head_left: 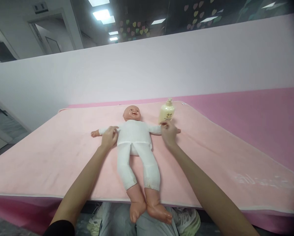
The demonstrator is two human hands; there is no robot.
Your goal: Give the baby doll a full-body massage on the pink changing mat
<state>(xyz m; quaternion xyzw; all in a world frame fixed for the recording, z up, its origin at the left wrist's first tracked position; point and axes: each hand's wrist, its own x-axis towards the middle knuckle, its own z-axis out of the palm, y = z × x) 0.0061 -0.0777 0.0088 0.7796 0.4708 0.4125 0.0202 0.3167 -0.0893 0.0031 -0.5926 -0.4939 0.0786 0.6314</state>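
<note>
From the head camera we see the baby doll (134, 141) lying face-up on the pink towel (50, 154). Our left hand (109, 137) pinches its white sleeve; our right hand (168, 132) grips the other arm, just beside the lotion bottle (166, 111)

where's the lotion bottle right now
The bottle stands upright on the pink towel, beside the doll's head, just beyond the right hand.
</note>
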